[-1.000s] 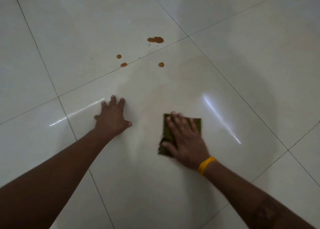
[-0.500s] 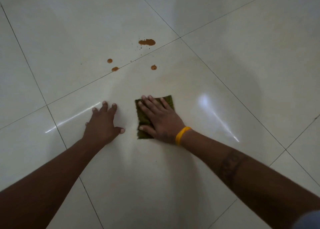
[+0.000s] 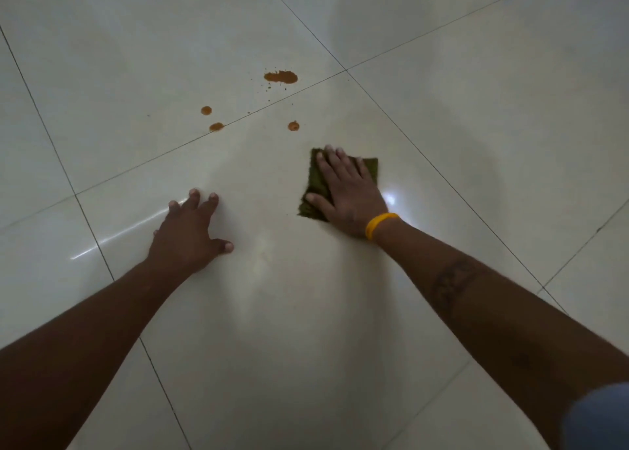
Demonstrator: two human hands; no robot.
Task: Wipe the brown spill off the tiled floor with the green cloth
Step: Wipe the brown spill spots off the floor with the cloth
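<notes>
My right hand (image 3: 347, 191) presses the green cloth (image 3: 318, 186) flat (fingers straight), near the brown spill (image 3: 280, 77); left hand (image 3: 189, 231) rests spread on the floor (image 3: 476, 109).

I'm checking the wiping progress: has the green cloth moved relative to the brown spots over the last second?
Yes. The green cloth under the right hand has slid forward across the tile, ending much nearer the nearest brown spot.

Cloth (image 3: 318, 187) under right hand (image 3: 347, 191), before spill (image 3: 280, 77)

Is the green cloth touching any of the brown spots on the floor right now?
No, the flat green cloth under the right hand lies short of the nearest round brown spot, with bare white tiled floor between them.
</notes>
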